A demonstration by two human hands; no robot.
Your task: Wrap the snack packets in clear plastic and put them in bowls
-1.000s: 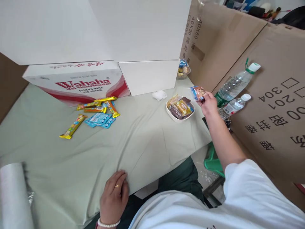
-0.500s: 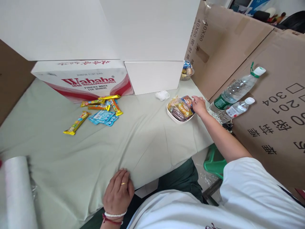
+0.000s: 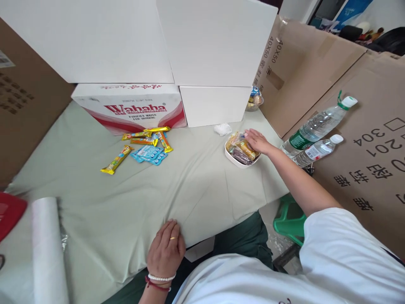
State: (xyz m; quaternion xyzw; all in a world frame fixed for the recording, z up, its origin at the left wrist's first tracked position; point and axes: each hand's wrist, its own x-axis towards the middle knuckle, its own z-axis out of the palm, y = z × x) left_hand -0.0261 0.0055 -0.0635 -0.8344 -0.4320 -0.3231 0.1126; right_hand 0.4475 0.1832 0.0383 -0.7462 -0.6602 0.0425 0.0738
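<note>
My right hand (image 3: 257, 141) lies palm down over the far right side of a small white bowl (image 3: 238, 161) filled with wrapped snacks (image 3: 242, 149). Its fingers are stretched out and rest on the packets; I cannot see any packet gripped in them. My left hand (image 3: 166, 251) lies flat on the pale green cloth (image 3: 133, 202) at the table's near edge, fingers together, holding nothing. A ring and bead bracelets show on it. Loose yellow and orange snack bars (image 3: 116, 159) and blue packets (image 3: 149, 154) lie scattered at the table's middle left.
A Wahaha box (image 3: 133, 110) and white boxes (image 3: 218, 103) stand at the back. Cardboard panels (image 3: 357, 139) lean at the right with two water bottles (image 3: 316, 126) on them. A white roll (image 3: 47, 249) and a red thing (image 3: 9, 211) are at the near left. A green stool (image 3: 287, 219) stands below.
My right hand carried a blue wrapped snack from the right down into the bowl and now rests on the packets. The left hand stayed put. The view shifted left.
</note>
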